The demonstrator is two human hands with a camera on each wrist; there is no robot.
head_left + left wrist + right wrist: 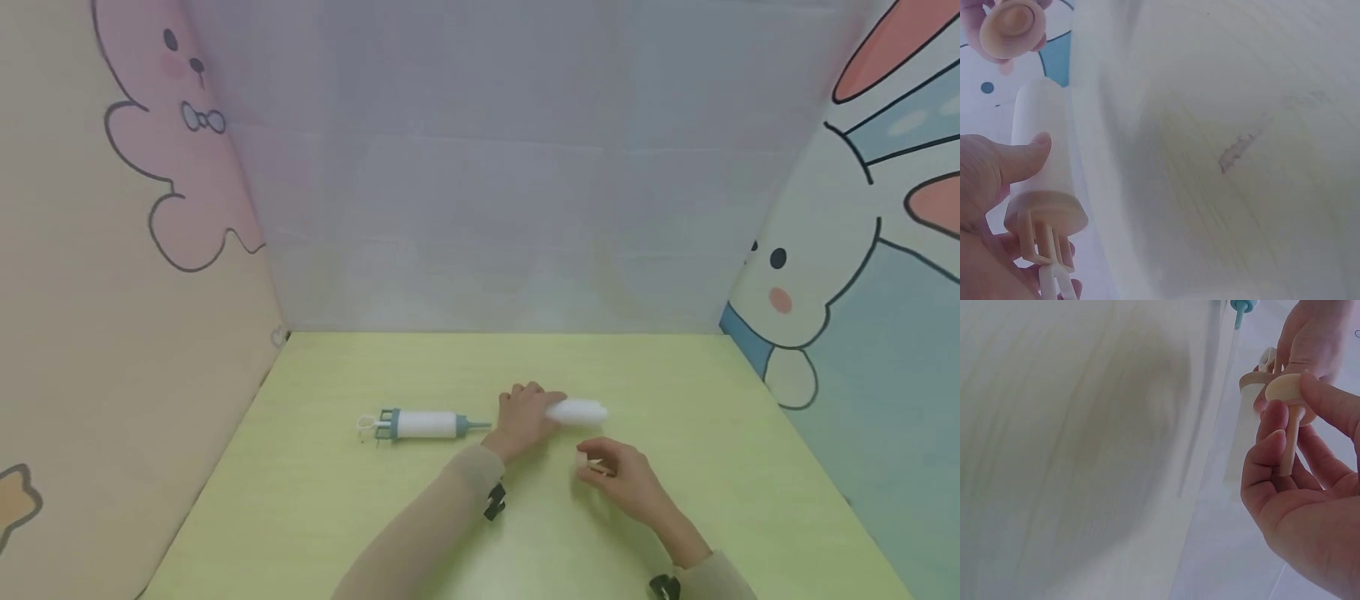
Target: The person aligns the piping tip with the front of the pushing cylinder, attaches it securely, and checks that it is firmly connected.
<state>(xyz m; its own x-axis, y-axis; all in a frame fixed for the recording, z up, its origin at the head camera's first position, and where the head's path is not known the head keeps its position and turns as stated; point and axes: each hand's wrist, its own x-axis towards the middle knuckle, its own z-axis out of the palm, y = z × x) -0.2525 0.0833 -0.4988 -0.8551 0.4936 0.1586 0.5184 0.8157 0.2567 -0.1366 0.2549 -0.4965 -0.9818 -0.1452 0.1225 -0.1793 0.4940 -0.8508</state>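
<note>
My left hand (525,421) grips the white barrel (1036,115) of a syringe-like dispenser above the table, its thumb laid along the side. In the left wrist view a beige collar (1047,212) and a forked plunger handle stick out at the hand's end of it. The barrel's far end carries no nozzle. Nearer the front edge, my right hand (633,483) pinches a beige nozzle cap (1285,389) between thumb and fingers, apart from the barrel. Its thin spout (1291,447) points back toward the palm.
A second dispenser (426,424), white with teal ends, lies left of my left hand, its spout pointing right toward the wrist. The yellow-green table (337,517) is enclosed by a back curtain (480,208) and cartoon-printed side walls. Each wrist wears a black strap piece.
</note>
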